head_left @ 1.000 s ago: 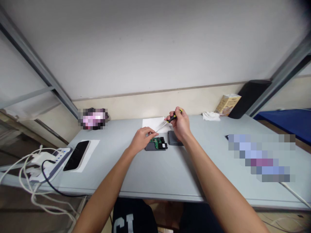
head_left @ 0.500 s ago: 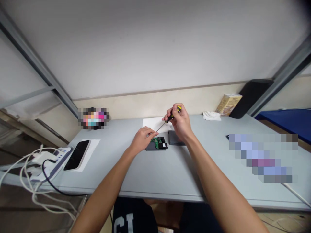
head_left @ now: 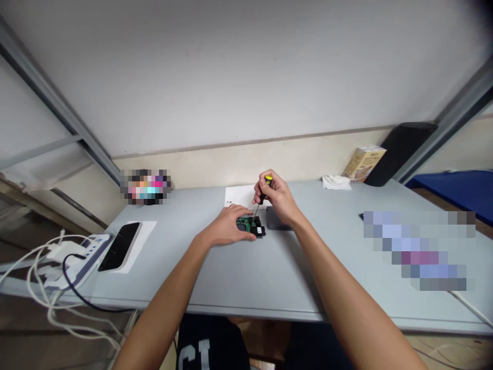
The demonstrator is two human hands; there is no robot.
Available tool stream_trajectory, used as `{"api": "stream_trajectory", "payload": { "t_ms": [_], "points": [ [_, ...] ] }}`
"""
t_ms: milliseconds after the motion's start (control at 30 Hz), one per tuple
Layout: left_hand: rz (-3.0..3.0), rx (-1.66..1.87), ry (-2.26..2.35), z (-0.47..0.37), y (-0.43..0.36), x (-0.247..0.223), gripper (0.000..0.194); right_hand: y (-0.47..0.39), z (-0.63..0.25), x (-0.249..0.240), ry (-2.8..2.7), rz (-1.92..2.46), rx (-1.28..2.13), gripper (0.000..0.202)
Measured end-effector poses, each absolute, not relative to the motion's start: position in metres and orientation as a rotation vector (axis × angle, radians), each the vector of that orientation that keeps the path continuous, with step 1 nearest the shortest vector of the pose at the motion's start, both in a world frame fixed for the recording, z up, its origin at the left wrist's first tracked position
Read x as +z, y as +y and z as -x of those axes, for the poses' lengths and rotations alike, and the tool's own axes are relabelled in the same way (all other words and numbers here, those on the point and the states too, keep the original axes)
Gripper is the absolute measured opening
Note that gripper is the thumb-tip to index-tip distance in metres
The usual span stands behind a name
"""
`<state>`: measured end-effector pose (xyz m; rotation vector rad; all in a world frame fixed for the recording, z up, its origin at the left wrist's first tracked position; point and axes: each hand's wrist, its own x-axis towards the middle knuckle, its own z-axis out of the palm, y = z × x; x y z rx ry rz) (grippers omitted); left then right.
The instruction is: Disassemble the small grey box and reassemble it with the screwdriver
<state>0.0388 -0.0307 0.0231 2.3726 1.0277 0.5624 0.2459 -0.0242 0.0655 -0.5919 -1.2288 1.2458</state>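
Observation:
My right hand is closed round the black and yellow handle of a screwdriver. The screwdriver's shaft slants steeply down, with its tip at the green circuit board. This board sits in a small dark casing on the table, black parts at its right end. My left hand grips the board and casing from the left, thumb along the near side and fingers along the far side. Beside the board, partly behind my right wrist, lies a dark grey cover.
White paper with tiny dark specks lies behind the board. A phone and a power strip with cables are at the left of the table. Crumpled tissue, a carton and a black upright object stand back right.
The screwdriver has swung steeper and its tip has moved from my left fingertips to the board. My left hand has shifted from the board's far edge to gripping both its sides.

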Motion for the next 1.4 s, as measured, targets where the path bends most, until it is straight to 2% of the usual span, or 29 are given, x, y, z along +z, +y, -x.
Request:
{"api": "stream_trajectory", "payload": {
  "t_ms": [167, 667, 933, 1100, 1400],
  "points": [
    [-2.388, 0.540, 0.997, -0.0404, -0.0312, 0.0204, 0.063, -0.0254, -0.2467, 0.0653, -1.278, 0.607, 1.253, 0.040],
    [-2.363, 0.558, 1.029, -0.0425, -0.0338, 0.0225, 0.057, -0.0285, -0.2466, 0.0655, -1.380, 0.592, 1.290, 0.036],
    [-2.415, 0.700, 0.958, -0.0434, -0.0334, 0.0242, 0.014, -0.0270, -0.2489, 0.0669, -1.246, 0.531, 1.253, 0.036],
    [-2.434, 0.741, 0.925, -0.0448, -0.0320, 0.0233, 0.006, -0.0270, -0.2491, 0.0681, -1.210, 0.520, 1.224, 0.036],
    [-2.453, 0.832, 0.878, -0.0456, -0.0296, 0.0217, 0.004, -0.0268, -0.2500, 0.0686, -1.209, 0.511, 1.244, 0.038]
  ]
}}
